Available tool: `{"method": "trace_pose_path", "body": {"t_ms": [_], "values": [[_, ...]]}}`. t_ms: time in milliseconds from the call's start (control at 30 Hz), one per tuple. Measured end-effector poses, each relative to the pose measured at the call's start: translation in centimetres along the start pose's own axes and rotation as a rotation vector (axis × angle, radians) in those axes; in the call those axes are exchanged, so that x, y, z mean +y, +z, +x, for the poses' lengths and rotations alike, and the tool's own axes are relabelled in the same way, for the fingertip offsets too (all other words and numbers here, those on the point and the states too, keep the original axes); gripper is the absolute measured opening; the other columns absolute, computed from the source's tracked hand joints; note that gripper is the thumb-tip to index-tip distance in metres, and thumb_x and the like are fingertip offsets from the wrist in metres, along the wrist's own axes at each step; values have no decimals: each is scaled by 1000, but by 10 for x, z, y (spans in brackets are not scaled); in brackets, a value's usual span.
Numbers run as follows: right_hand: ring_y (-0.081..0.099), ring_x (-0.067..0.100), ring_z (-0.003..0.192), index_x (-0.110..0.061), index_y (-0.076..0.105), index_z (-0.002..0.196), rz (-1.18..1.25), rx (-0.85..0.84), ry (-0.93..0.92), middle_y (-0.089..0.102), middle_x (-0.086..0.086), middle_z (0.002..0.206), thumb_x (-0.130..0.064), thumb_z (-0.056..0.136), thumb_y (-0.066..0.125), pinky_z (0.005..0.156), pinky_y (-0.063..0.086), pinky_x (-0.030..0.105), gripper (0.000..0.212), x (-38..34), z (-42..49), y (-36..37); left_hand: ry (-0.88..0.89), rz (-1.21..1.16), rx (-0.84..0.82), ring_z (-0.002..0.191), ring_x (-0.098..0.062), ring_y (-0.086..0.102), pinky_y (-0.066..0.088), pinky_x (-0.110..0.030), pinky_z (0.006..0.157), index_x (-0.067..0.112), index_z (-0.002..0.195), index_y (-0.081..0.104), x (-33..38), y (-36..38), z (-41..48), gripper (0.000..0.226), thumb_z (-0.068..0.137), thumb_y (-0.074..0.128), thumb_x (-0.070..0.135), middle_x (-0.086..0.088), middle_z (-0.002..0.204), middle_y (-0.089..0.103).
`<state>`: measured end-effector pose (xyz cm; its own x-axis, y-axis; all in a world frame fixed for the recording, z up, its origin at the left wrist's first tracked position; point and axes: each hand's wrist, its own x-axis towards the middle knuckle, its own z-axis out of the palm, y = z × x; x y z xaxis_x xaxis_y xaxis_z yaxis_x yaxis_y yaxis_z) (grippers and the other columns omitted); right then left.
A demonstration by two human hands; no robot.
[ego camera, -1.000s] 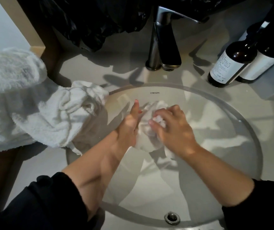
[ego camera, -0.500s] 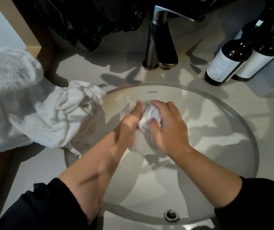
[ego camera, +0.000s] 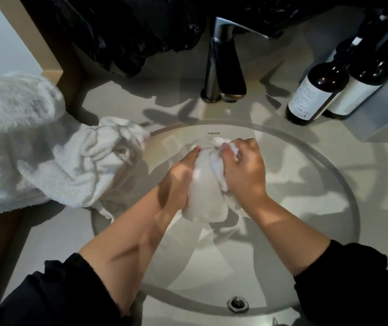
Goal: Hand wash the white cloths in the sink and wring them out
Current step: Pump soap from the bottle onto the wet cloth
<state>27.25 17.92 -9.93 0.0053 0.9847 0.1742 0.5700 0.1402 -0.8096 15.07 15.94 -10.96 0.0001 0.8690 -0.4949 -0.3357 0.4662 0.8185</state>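
A small white cloth (ego camera: 206,184) is bunched between my two hands over the oval sink (ego camera: 329,165). My left hand (ego camera: 179,177) grips its left side, fingers wrapped behind it. My right hand (ego camera: 244,170) grips its right side, knuckles up, with cloth bulging out between the fingers. The cloth's lower end hangs below my palms. Other white cloths (ego camera: 89,165) lie heaped on the counter at the left, one draping over the sink's rim.
The faucet (ego camera: 223,67) stands behind the sink with no water visible. Two dark bottles (ego camera: 322,90) with white labels stand at the back right. A black plastic bag (ego camera: 129,31) hangs behind. The overflow hole (ego camera: 237,303) is at the near rim.
My hands have closed tighter round the cloth and squeezed it into a longer roll; both shifted slightly toward the faucet side.
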Motion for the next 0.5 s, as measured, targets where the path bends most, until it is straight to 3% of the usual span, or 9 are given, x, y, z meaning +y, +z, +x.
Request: {"method": "trace_pose_path", "body": {"t_ms": [67, 133, 233, 300, 333, 400, 500], "values": [[54, 19, 88, -2, 63, 98, 110, -18, 253, 56, 12, 109, -32, 95, 54, 88, 43, 27, 32, 11, 17, -5, -16, -105, -160, 78, -19, 65, 54, -28, 76, 10, 104, 57, 4, 1, -2, 33, 101, 33, 33, -7, 90, 63], [56, 20, 86, -12, 60, 84, 178, 14, 291, 60, 15, 104, -36, 90, 55, 87, 46, 30, 25, 13, 18, -13, 3, -77, -141, 88, -25, 66, 51, -28, 81, 7, 104, 58, 7, 5, -1, 34, 99, 35, 31, -9, 88, 64], [53, 14, 79, -20, 55, 73, 97, 53, -45, 56, 4, 93, -31, 78, 53, 72, 44, 25, 12, -12, -11, -16, 43, 42, 63, 94, -18, 62, 51, -29, 81, 21, 103, 57, 6, 4, 0, 22, 100, 44, 38, 2, 92, 62], [55, 16, 80, -13, 63, 78, -77, 64, -234, 55, 1, 95, -34, 76, 54, 65, 45, 25, 23, -17, -23, -6, 83, 116, 34, 83, -7, 63, 51, -21, 74, 26, 99, 53, 4, -2, 3, 13, 102, 41, 31, 10, 88, 59], [56, 19, 80, -11, 64, 81, -98, 68, -232, 54, 1, 94, -36, 78, 52, 65, 45, 26, 29, -17, -21, -3, 55, 126, 42, 82, -7, 62, 51, -23, 76, 27, 95, 55, 7, -3, 1, 14, 102, 43, 32, 11, 87, 59], [56, 22, 82, -7, 63, 90, -88, -6, -114, 50, 1, 93, -35, 89, 51, 71, 41, 25, 31, -11, -8, 1, -51, 167, 48, 91, -18, 61, 49, -31, 84, 25, 93, 63, 13, -6, 4, 20, 94, 52, 41, 4, 90, 66], [60, 30, 90, -6, 61, 94, -339, -235, 115, 59, 10, 95, -32, 97, 46, 73, 39, 27, 30, 20, 12, -5, -114, 419, 140, 85, -23, 60, 47, -27, 71, 15, 94, 70, 17, -7, 6, 29, 92, 55, 40, -5, 95, 68]]}}
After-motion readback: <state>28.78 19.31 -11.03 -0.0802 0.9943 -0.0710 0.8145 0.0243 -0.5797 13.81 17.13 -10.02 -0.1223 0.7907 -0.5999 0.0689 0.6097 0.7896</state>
